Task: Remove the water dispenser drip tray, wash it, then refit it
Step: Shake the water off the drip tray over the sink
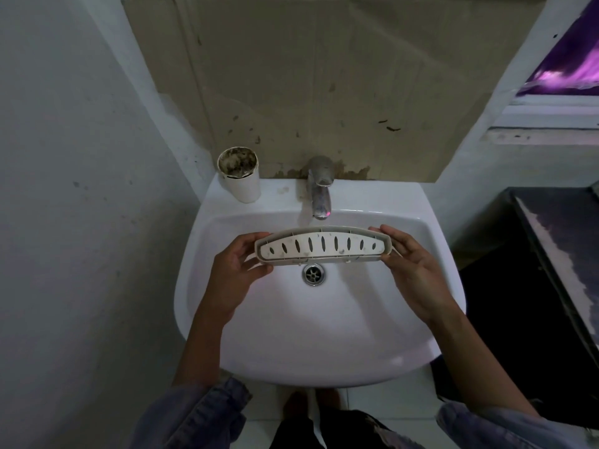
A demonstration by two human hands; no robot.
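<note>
The drip tray (322, 245) is a curved grey-white plastic piece with several dark slots and some dirt specks. I hold it level over the white sink (227, 348), just below the tap (320, 189) and above the drain (313, 274). My left hand (236, 270) grips its left end. My right hand (413, 267) grips its right end, with the fingers wrapped over the rim. No water runs from the tap.
A dirty white cup (240, 178) stands on the sink's back left corner. A stained brown board (308, 85) covers the wall behind. A dark cabinet top (557, 241) lies to the right, a bare wall close on the left.
</note>
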